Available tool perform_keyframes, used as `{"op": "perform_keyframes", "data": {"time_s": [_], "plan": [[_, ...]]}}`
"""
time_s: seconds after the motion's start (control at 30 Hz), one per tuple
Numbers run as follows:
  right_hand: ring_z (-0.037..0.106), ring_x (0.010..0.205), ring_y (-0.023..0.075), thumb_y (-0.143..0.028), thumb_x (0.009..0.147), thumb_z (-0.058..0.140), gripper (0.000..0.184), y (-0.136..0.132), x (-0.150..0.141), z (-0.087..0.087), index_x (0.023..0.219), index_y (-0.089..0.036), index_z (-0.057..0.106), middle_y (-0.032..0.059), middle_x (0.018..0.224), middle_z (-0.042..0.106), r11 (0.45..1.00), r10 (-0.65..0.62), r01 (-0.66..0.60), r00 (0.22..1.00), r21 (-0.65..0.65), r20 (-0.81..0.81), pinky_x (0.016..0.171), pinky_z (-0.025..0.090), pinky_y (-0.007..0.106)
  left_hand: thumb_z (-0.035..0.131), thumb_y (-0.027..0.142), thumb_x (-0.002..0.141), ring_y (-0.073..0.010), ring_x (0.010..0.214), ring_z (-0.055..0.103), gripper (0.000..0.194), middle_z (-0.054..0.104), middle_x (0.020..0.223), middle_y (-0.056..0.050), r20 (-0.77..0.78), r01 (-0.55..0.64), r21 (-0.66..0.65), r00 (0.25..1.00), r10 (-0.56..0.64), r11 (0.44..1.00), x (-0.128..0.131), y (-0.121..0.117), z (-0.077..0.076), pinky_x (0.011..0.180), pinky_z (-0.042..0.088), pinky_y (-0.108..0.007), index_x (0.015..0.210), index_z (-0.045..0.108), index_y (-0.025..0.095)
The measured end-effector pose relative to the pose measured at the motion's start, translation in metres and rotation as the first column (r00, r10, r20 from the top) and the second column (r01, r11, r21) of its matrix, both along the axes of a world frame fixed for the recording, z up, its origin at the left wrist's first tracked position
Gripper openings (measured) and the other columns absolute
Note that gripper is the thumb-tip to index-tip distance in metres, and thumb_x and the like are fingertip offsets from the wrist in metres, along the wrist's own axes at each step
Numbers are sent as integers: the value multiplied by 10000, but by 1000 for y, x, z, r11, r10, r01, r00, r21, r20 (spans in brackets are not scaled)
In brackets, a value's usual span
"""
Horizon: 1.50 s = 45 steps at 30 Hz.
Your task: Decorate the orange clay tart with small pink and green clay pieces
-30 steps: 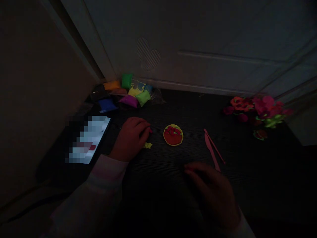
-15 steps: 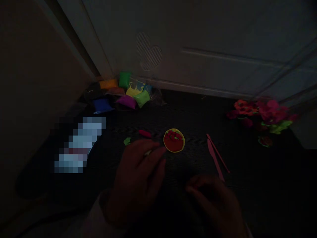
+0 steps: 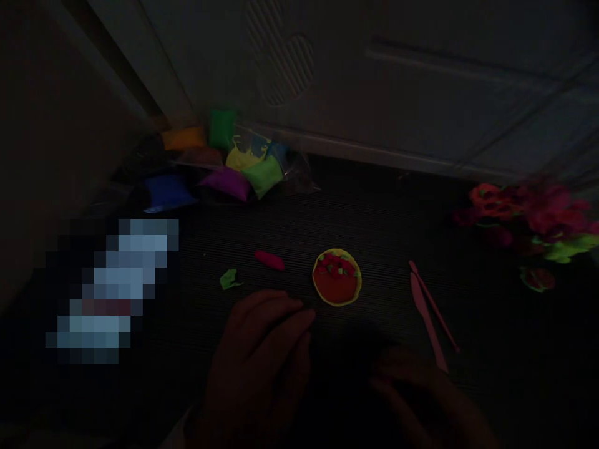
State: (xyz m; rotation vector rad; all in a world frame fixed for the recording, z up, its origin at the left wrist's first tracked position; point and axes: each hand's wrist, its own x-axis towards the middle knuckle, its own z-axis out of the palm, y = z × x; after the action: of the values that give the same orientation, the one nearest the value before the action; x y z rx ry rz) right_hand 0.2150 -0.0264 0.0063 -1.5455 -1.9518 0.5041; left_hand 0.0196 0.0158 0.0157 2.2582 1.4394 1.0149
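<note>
My left hand [image 3: 262,355] is over the dark table, fingers curled forward and close together; the thumb and anything under them are hidden. My right hand [image 3: 416,390], very dark, pinches what looks like a small bit of red clay [image 3: 385,378] between thumb and forefinger. Between and beyond the hands lies a round clay tart [image 3: 336,288] with a yellow rim, an orange-red filling and red and green bits along its far side. A red clay roll [image 3: 269,260] and a thin green clay scrap [image 3: 229,279] lie beyond my left hand.
A pink clay knife [image 3: 427,318] and a thin pink stick [image 3: 437,308] lie right of the tart. Colourful clay packets [image 3: 224,183] are heaped back left. Pink, orange and green flower-like pieces [image 3: 552,209] stand at right. A bright pixelated patch [image 3: 126,274] is at left.
The view has shifted closer and downward, so the things on the table look larger. My left hand has drawn back from the tart; my right hand remains in a pinch.
</note>
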Motion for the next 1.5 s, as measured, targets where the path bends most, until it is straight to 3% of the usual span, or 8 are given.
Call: {"op": "perform_keyframes", "data": {"time_s": [0.2,0.4,0.63,0.83,1.0,1.13,1.33,1.5], "plan": [[565,837,164,-176,833,420,246,2,-4,-13,1045,-145,540,83,950,620,990,-22,-28,939,139,342,700,475,289,507,80,770,-157,972,492,203,573,951,-46,-23,-5,-4,1000,5,1000,0,-1,-2,851,436,-292,951,570,150],[473,977,226,-252,836,421,380,-13,2,-9,1187,-110,453,136,1203,487,994,30,-81,834,69,551,773,410,382,514,88,767,-164,956,503,195,574,948,-54,-10,-6,50,1000,7,999,0,0,-4,838,442,-316,944,568,148],[403,1104,269,-268,816,436,396,-26,8,-3,1203,-187,458,127,1288,417,991,69,-125,771,44,633,835,332,434,515,93,765,-166,939,521,178,589,928,-58,25,-35,71,999,33,997,2,-1,-5,823,450,-329,919,585,148],[366,1154,298,-356,810,437,349,-20,10,-2,1115,-229,550,134,1295,408,993,-24,-49,791,103,612,858,299,458,510,101,768,-170,929,526,166,595,917,-62,28,-41,68,999,39,997,2,-1,-4,818,452,-338,905,593,143],[357,1163,310,-415,788,462,365,-16,9,-1,1124,-296,539,114,1323,372,993,31,-96,799,76,601,863,289,480,512,103,766,-165,912,533,155,600,894,-51,37,-30,71,999,28,997,2,-1,-4,805,456,-324,884,599,153],[322,1199,314,-451,782,460,409,-12,6,-1,1148,-280,521,124,1344,345,997,-3,-47,798,67,603,895,259,503,515,88,758,-171,922,531,169,598,909,-61,19,-38,43,999,37,998,2,-1,-3,805,455,-327,893,597,147],[334,1190,308,-464,769,471,398,-11,8,0,1139,-326,522,105,1317,391,992,80,-126,781,30,619,890,264,505,516,81,756,-164,917,530,156,596,897,-56,13,-9,32,1000,8,999,2,-1,-2,805,454,-319,875,594,145],[326,1191,324,-468,774,459,406,-13,15,0,1125,-281,542,127,1346,342,996,9,-59,795,62,607,897,252,518,512,87,760,-169,920,527,175,588,915,-50,3,-11,11,1000,11,1000,2,0,-4,797,456,-324,901,586,158]]}}
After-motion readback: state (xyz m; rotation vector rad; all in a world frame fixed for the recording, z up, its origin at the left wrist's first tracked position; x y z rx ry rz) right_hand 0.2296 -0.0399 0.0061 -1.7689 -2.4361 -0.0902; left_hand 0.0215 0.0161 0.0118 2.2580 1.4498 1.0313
